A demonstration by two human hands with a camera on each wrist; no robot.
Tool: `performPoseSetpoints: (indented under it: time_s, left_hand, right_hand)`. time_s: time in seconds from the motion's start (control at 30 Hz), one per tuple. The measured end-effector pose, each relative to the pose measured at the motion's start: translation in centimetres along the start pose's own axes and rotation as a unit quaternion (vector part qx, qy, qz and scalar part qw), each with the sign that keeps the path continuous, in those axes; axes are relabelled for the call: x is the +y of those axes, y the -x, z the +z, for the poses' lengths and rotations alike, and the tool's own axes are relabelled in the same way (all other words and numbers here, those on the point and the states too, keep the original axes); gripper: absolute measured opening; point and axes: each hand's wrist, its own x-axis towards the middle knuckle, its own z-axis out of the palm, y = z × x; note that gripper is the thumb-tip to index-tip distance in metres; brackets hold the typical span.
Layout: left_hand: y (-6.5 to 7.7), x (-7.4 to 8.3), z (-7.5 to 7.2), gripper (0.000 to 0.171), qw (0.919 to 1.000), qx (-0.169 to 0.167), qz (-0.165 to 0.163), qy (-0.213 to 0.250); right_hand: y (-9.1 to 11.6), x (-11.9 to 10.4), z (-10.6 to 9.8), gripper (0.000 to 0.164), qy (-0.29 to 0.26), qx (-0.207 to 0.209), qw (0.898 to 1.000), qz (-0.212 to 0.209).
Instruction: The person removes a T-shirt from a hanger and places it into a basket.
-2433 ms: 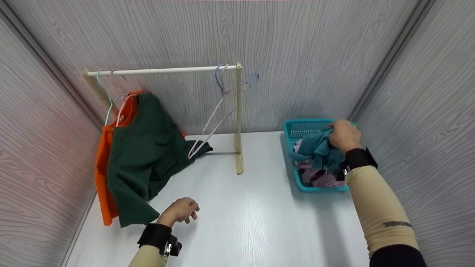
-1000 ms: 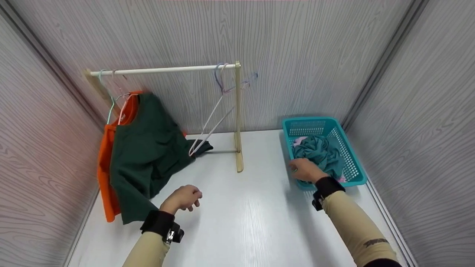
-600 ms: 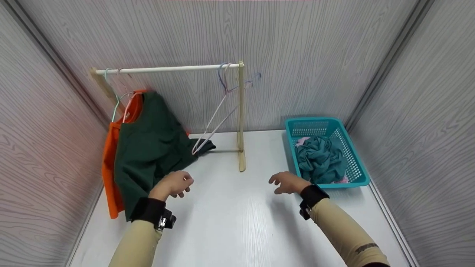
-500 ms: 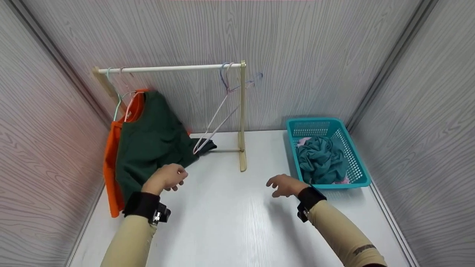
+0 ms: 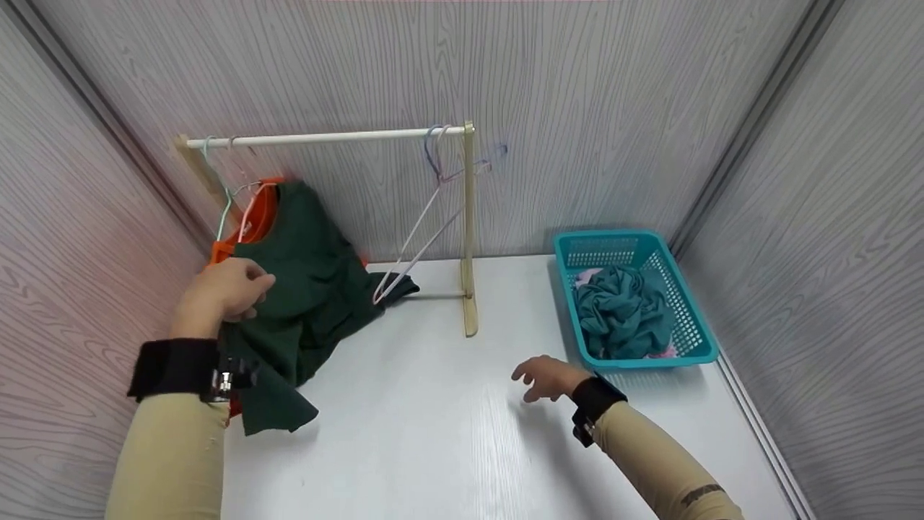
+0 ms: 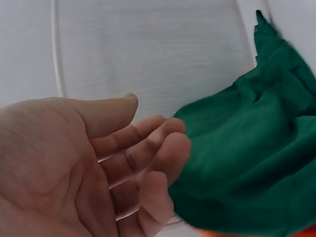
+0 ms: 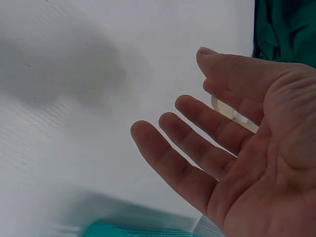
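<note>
My left hand (image 5: pixel 224 289) is in front of the dark green shirt (image 5: pixel 317 282) at the rack's left end. In the left wrist view its fingers are loosely bent, with nothing between them, beside the green cloth (image 6: pixel 247 158). Behind the green shirt hangs an orange shirt (image 5: pixel 263 217), mostly hidden. A pink hanger (image 5: pixel 250 211) and a mint hanger (image 5: pixel 225 209) carry the shirts. My right hand (image 5: pixel 550 377) hovers over the table left of the teal basket (image 5: pixel 704 357); the right wrist view shows its fingers spread and holding nothing.
The rack's white rail (image 5: pixel 332 136) ends at a wooden post (image 5: pixel 469 231), where bare pink and blue hangers (image 5: pixel 415 242) hang. Crumpled teal clothing (image 5: pixel 624 314) lies in the basket, with some pink cloth under it. Panelled walls enclose the table (image 5: pixel 419 433).
My right hand let the teal cloth down in the basket and came away to the left. My left hand has moved up and left to the front of the shirts.
</note>
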Motion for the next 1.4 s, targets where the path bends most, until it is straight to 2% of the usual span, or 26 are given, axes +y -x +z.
performPoseSetpoints:
  time_s: [0.17,0.27,0.37,0.43,0.5,0.73,0.93,1.2,1.4]
  left_hand:
    - [0.1,-1.2,-0.8,0.038,0.9968,0.074,-0.012,-0.027]
    - [-0.1,-1.9,-0.7,0.039,0.994,0.097,-0.037,-0.034]
    - [-0.4,-2.5,-0.5,0.046,0.9942,0.082,-0.061,-0.035]
    - [-0.6,-2.6,-0.5,0.049,0.9952,0.061,-0.064,-0.041]
    - [-0.8,-2.6,-0.5,0.046,0.9955,0.056,-0.061,-0.045]
    - [-2.1,-1.6,-0.3,0.042,0.9934,0.093,-0.065,-0.017]
    - [-3.1,-1.2,0.3,0.043,0.9903,0.116,-0.072,-0.027]
    - [-3.0,-1.8,0.0,0.046,0.985,0.164,-0.052,-0.017]
    - [-2.0,-1.1,-1.3,0.051,0.9857,0.163,-0.041,-0.002]
  right_hand:
    - [0.1,0.7,0.2,0.05,-0.006,-0.006,1.0,0.002]
    - [0.2,1.2,0.3,0.05,-0.014,-0.008,1.0,0.007]
    - [0.3,1.7,0.4,0.05,-0.027,-0.008,1.0,0.013]
    - [0.4,2.0,0.5,0.05,-0.032,-0.006,0.999,0.015]
    - [0.5,2.2,0.6,0.049,-0.033,-0.003,0.999,0.017]
    - [0.7,2.4,0.9,0.047,-0.04,-0.004,0.999,0.027]
    - [0.8,2.4,1.4,0.044,-0.049,0.002,0.998,0.031]
    - [0.8,2.8,2.0,0.041,-0.051,0.005,0.998,0.027]
    - [0.6,2.9,2.2,0.039,-0.05,0.005,0.998,0.028]
